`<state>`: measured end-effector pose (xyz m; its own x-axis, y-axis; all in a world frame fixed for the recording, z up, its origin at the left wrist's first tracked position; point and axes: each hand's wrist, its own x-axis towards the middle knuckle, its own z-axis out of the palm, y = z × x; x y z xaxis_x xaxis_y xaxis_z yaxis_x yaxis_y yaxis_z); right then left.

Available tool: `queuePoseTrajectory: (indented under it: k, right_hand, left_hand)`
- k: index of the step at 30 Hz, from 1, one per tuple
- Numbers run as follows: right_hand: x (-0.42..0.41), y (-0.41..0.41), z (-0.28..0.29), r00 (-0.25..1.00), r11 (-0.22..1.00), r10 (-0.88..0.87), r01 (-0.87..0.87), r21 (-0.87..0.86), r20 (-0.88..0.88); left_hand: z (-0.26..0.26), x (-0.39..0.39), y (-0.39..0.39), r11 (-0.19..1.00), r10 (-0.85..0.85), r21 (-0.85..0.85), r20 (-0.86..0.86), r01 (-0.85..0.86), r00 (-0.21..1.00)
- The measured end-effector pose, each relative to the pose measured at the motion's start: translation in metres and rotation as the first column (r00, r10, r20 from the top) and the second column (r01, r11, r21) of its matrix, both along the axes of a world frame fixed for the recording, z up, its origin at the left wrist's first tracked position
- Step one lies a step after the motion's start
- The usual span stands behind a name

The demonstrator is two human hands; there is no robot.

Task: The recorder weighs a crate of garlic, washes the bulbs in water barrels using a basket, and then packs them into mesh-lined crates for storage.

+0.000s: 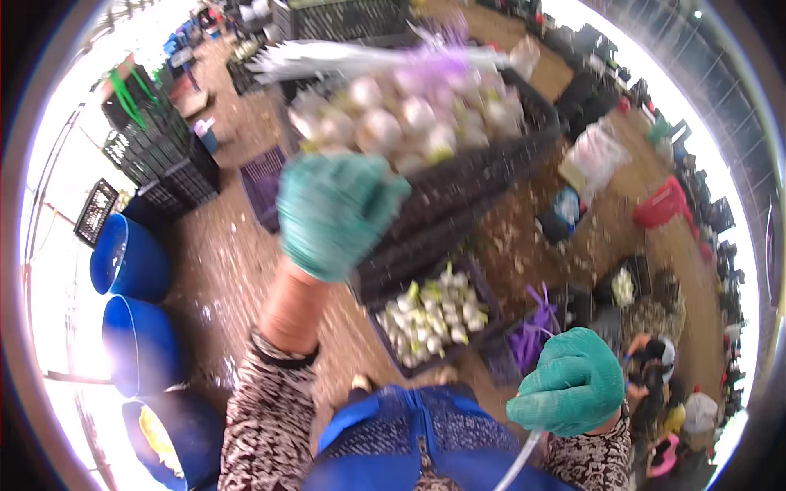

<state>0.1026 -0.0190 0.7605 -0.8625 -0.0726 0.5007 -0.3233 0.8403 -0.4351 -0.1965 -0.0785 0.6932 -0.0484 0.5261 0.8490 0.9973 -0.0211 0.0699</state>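
My left hand (341,215), in a green glove and blurred, is curled at the near left side of a black plastic crate (454,178) heaped with white bulb vegetables (377,129). Whether its fingers hold anything is hidden. Across the heap's far side lie a bundle of white strips (350,58) and blurred purple netting (445,64). My right hand (571,383), also green-gloved, is closed on a thin white strip (519,460) that trails down past my blue apron (393,460). Below the heaped crate, a lower crate (485,288) holds smaller white bulbs with green tips (430,313).
Blue barrels (147,344) line the left side, below stacked black crates (166,153). A purple mesh bundle (534,337) lies by my right hand. A person (654,362) is low at the right. Debris litters the wet floor (215,270). A red tub (663,202) stands farther right.
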Motion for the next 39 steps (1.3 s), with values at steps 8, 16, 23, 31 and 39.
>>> queuePoseTrajectory:
  k: [8,16,23,31,39]
  right_hand:
    - [0.117,0.105,-0.08,0.971,0.867,0.151,-0.22,-0.446,-0.184]
    - [0.207,0.254,-0.314,0.855,-0.191,-0.169,0.459,-0.868,0.49]
    - [0.151,0.331,-0.556,0.349,-0.2,-0.009,0.918,-0.344,0.937]
    - [0.057,0.364,-0.669,0.344,-0.177,0.292,0.937,-0.303,0.893]
    - [0.023,0.386,-0.666,0.352,-0.175,0.243,0.933,-0.316,0.904]
  left_hand:
    - [-0.035,0.048,0.02,0.951,0.061,0.268,0.323,-0.153,0.945]
    - [-0.31,0.094,-0.088,0.877,0.043,-0.11,0.987,-0.468,-0.153]
    - [-0.553,0.132,-0.06,0.62,0.291,-0.781,0.314,-0.072,-0.904]
    - [-0.598,0.115,0.007,0.915,0.254,-0.394,0.398,0.085,-0.881]
    - [-0.639,0.066,-0.061,0.904,0.225,-0.428,0.474,0.0,-0.851]
